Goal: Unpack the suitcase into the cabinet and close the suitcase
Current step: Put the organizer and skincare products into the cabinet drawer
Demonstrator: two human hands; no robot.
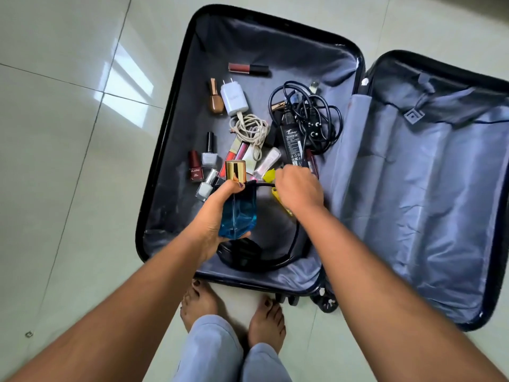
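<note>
Head view: suitcase point(176, 111) laid open on tiled floor point(68, 161), small items scattered in left half. Blue perfume bottle point(238, 213) is clamped in left hand point(214, 219). Right hand point(298, 190) is curled among items; grip cannot be told.

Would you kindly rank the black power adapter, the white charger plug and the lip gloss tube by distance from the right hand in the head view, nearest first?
1. The black power adapter, just beyond the right hand, mid-suitcase.
2. The white charger plug, farther up and to the left.
3. The lip gloss tube, farthest, near the suitcase's far end.
</note>
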